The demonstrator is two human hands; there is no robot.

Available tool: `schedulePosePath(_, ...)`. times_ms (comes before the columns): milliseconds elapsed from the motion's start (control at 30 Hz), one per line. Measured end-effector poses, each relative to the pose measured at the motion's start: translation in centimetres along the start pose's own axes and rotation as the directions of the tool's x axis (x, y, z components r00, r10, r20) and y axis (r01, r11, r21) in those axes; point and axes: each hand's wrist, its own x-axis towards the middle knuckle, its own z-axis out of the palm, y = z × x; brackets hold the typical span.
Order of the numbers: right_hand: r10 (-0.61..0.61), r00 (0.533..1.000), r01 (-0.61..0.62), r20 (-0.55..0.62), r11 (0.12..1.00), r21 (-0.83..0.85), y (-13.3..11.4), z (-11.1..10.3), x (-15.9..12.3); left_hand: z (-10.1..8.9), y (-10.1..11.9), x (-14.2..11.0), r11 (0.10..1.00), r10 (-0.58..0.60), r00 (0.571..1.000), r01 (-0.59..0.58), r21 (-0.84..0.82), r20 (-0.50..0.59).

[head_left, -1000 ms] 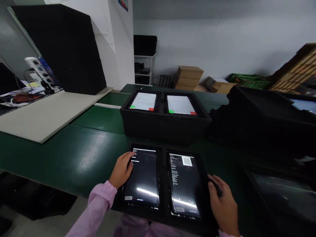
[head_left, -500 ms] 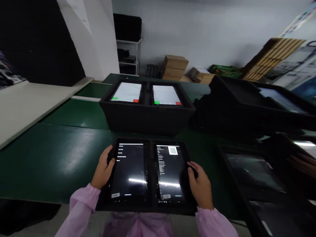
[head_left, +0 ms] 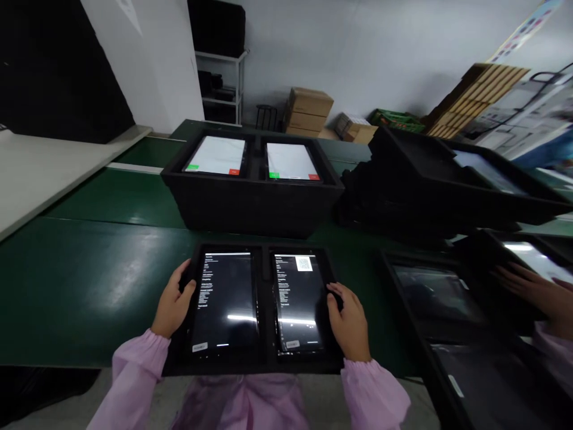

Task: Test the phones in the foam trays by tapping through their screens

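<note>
A flat black foam tray lies at the near edge of the green table, holding two dark-screened tablets side by side. My left hand grips the tray's left edge beside the left tablet, thumb on top. My right hand grips the tray's right edge beside the right tablet, which shows small text and a QR code. Both of my sleeves are pink.
Behind stands a taller stack of black trays with two white-screened tablets on top. More black trays with tablets crowd the right side, where another person's hand rests on one. A pale board lies at the left; cardboard boxes stand at the back.
My left hand left the left tablet's screen and took the tray's left edge; that screen now shows more text. The view swung right, revealing another person's hand.
</note>
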Motion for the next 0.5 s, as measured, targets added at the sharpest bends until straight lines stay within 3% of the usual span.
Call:
schedulePosePath(300, -0.153, 0.987, 0.153, 0.056, 0.988, 0.006, 0.17, -0.33, -0.54, -0.16, 0.25, -0.95, 0.998, -0.01, 1.0, 0.011, -0.069, 0.022)
schedulePosePath(500, -0.008, 0.999, 0.004, 0.05, 0.997, 0.083, -0.12, -0.66, -0.69, -0.31, -0.18, -0.89, 0.998, 0.018, 0.998, -0.013, -0.068, 0.06)
